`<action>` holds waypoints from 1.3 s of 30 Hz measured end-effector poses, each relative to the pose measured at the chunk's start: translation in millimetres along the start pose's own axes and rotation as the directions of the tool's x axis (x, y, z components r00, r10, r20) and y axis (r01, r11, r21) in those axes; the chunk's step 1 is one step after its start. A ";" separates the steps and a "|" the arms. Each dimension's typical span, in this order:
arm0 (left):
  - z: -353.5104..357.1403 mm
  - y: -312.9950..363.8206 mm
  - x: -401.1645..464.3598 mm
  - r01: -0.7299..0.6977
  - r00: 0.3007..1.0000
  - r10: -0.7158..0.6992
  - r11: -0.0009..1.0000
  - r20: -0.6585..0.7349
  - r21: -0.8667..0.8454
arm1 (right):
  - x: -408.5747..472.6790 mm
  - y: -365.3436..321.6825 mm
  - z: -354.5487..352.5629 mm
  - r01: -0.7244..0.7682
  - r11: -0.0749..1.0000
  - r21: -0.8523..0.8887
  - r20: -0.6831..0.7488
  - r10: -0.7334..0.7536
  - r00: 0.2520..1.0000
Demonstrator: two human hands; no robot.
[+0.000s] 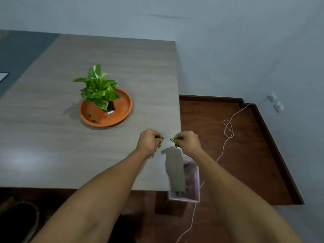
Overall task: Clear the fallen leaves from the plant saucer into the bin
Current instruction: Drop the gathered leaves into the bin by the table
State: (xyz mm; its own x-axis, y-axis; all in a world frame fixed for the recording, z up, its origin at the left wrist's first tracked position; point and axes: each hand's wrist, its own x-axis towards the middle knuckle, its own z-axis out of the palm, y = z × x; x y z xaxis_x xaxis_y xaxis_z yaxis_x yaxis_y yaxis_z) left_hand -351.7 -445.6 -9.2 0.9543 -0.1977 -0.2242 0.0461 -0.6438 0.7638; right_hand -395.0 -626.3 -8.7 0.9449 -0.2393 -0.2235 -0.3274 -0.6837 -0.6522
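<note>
Both hands are raised over the near right corner of the grey wood-grain desk [87, 155]. The left hand [149, 142] has its fingers closed on small green leaf pieces [159, 145], and the right hand [188, 142] pinches another green leaf scrap [173, 139]. Farther left on the desk sits one round orange terracotta saucer [122, 109] carrying one small variegated green plant [98, 86]. Two small fallen leaves [91, 118] lie on the saucer's near left side. One pale pink bin [192, 183] stands on the floor, just beside the desk's right edge, below the right forearm.
</note>
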 end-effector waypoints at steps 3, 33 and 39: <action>49.2 27.9 -27.1 -0.005 1.000 0.005 1.000 0.003 -0.005 | -27.5 43.3 -29.5 -0.019 0.999 0.030 0.017 0.019 1.000; 385.5 -189.1 -19.1 0.099 0.990 -0.106 0.992 0.091 0.078 | -6.5 397.2 219.8 -0.284 0.944 0.168 0.077 0.274 0.959; 400.0 -217.6 -4.2 0.157 0.973 -0.178 0.977 0.149 0.147 | 5.4 425.2 255.0 -0.322 0.936 0.140 0.144 0.302 0.942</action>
State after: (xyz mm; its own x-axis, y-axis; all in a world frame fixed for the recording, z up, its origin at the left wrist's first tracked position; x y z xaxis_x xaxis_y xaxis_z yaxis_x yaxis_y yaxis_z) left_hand -483.9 -600.4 -416.6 0.8760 -0.1873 -0.4444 0.1510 -0.7687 0.6216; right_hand -528.3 -742.5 -472.0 0.7920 -0.3329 -0.5117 -0.6100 -0.4668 -0.6403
